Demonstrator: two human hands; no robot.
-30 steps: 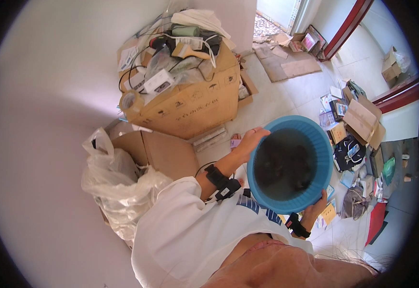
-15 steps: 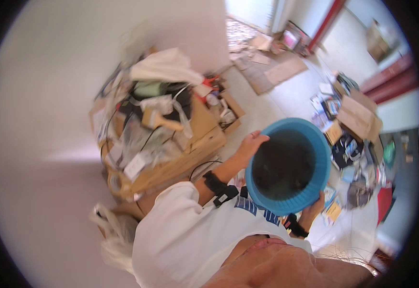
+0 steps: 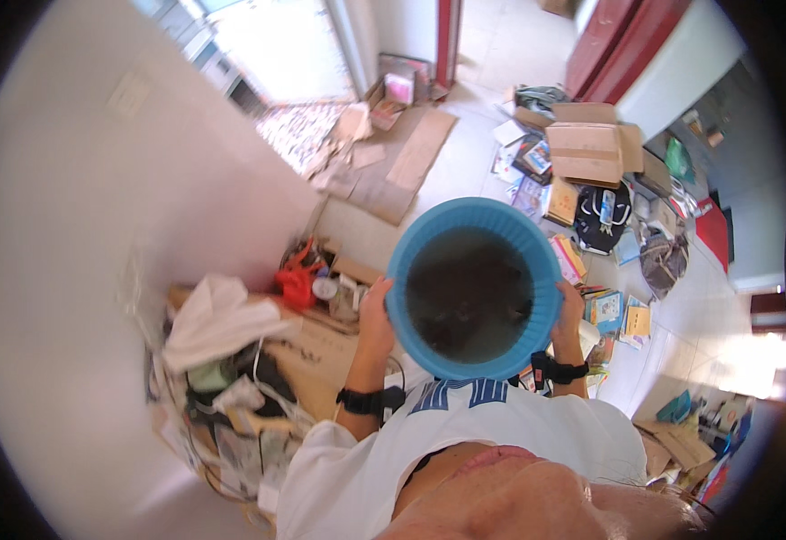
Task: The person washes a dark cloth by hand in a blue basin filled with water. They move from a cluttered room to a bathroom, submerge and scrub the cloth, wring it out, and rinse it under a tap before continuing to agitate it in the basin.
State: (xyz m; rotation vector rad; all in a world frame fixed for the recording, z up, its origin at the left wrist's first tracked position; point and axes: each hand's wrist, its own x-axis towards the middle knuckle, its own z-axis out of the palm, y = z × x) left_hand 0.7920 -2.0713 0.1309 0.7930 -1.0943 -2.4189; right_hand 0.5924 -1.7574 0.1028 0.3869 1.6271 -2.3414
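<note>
- Blue basin (image 3: pixel 465 370): centre of the scene, just in front of the white shirt (image 3: pixel 519 418), borne between both hands; dark liquid (image 3: pixel 465 297) lies inside, any contents beneath too murky to tell.
- Left hand (image 3: pixel 376 317): fingers partly curled against the basin's left side, holding it; their tips are hidden.
- Right hand (image 3: pixel 569 315): fingers likewise curled about the right side, tips hidden behind the wall.
- Spill hazard (judged): an uneven lift or quick turn could send liquid over the rim; wet plastic could slip.
- Footing hazard (judged): books (image 3: pixel 605 310) and a black backpack (image 3: pixel 602 220) to the right, and flattened cardboard (image 3: pixel 420 148) farther off, could trip a walker whose downward view the basin blocks.
</note>
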